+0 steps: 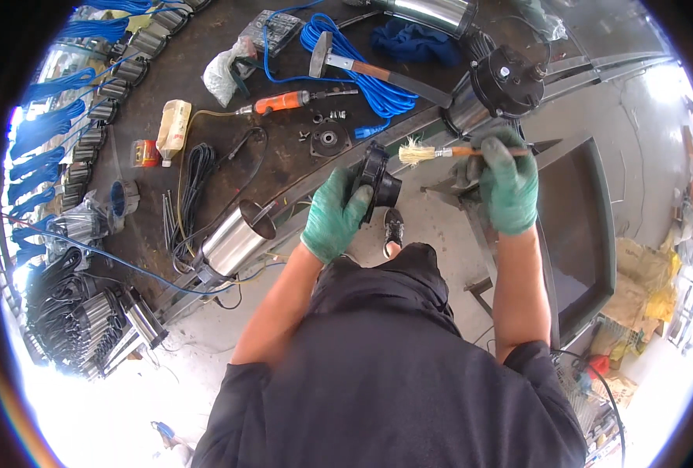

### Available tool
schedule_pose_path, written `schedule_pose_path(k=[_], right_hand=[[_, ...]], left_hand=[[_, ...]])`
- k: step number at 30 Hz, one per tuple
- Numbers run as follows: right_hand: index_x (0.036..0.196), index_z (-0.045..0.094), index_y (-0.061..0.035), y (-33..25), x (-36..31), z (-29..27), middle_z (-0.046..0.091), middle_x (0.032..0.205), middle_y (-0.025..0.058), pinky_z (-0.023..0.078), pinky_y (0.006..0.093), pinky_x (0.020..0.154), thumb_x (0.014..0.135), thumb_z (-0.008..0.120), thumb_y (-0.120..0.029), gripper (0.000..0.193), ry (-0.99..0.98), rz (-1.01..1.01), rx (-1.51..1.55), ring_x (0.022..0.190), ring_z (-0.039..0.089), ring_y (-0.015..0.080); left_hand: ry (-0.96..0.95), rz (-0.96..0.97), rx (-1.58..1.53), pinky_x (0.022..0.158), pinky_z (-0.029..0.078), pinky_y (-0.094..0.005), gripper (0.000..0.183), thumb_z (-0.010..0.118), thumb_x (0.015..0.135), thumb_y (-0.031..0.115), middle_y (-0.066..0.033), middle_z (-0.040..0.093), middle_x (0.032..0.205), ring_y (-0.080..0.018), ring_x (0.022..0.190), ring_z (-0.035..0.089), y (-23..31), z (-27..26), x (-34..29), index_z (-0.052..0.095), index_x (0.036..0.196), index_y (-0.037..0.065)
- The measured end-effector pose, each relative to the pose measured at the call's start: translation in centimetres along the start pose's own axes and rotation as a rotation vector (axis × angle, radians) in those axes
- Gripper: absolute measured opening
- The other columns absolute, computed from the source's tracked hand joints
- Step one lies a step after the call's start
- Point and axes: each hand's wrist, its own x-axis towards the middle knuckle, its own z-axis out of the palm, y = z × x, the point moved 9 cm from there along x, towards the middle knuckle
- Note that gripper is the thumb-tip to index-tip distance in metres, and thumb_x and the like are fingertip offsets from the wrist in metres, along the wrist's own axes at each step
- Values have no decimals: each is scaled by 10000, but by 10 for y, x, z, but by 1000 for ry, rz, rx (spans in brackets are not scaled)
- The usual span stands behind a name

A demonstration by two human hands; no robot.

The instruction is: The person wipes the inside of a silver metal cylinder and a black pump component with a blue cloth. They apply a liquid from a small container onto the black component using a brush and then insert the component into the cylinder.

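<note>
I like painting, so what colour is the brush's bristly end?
Pale straw-yellow bristles on the brush, seen in the head view.

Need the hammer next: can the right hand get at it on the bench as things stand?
Probably not yet: the right hand is gripping a paintbrush. Otherwise the hammer lies uncovered on blue cable, with open bench between.

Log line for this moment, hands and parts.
left hand: grips black round part | right hand: holds paintbrush, bristles near part | workbench: hammer
</note>
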Motion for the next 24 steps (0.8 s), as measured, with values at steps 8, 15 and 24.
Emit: schedule_pose_path(k=[8, 15, 24], right_hand=[[922, 647, 13, -16, 5, 51, 602, 638, 80, 513, 314, 540, 982, 655, -167, 190, -137, 112, -70, 530, 604, 168], [932, 644, 5, 2, 4, 66, 555, 606, 49, 483, 285, 515, 964, 650, -242, 250, -179, 164, -180, 481, 541, 148], [899, 627, 8, -9, -3, 83, 513, 573, 41, 495, 307, 519, 956, 635, -212, 227, -208, 149, -150, 450, 506, 151]], left_hand=[[-120, 86, 250, 685, 505, -407, 226, 620, 1040, 204, -145, 636, 796, -264, 703, 585, 29, -19, -36, 592, 1106, -10], [-101, 158, 184, 682, 494, -417, 279, 655, 1033, 261, -185, 618, 804, -315, 695, 565, 42, -29, -54, 592, 1086, -5], [-73, 245, 139, 659, 499, -370, 254, 648, 1039, 226, -126, 630, 790, -196, 690, 567, 52, -39, -66, 594, 1089, -17]])
